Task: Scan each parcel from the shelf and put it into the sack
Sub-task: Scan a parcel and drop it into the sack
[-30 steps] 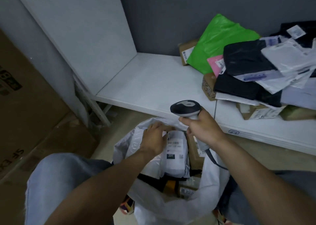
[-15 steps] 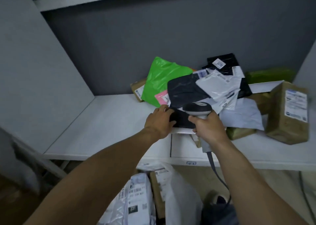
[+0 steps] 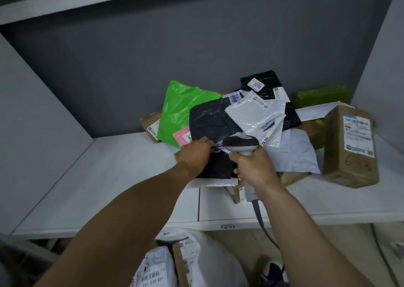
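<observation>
shelf (image 3: 105, 177) in white fills the view, and its left part carries nothing that you touch. going right, a small brown box (image 3: 150, 125) stands against the grey back wall, half hidden by a bright green bag (image 3: 181, 112) that leans on it. just below the green bag a pink parcel (image 3: 182, 136) shows one corner.

your left grip (image 3: 194, 155) comes next: its fingers are curled on the lower edge of the black parcel (image 3: 209, 120), which lies on top of the heap, partly over the green bag. a pale label strip shows just by your fingertips; its print is too blurred to read.

below the shelf edge, between your two arms, the sack (image 3: 214, 262) stands with its mouth up. inside it you can see a white parcel (image 3: 157, 269) with a barcode label and a brown carton (image 3: 181, 262) beside it.

your right grip (image 3: 253, 168) is clenched around the handle of the scanner (image 3: 240, 143), whose dark head sits just beside the left fingertips, over the label strip. its grey cable (image 3: 262, 221) hangs down past the shelf edge.

further right, a white mailer (image 3: 255, 112) lies over the black parcel, and behind it a black bag (image 3: 260, 81) carries a tag with 5270. a green wrapped block (image 3: 321, 95) lies at the back, and a tall brown box (image 3: 349, 149) stands at the far right of the shelf.
</observation>
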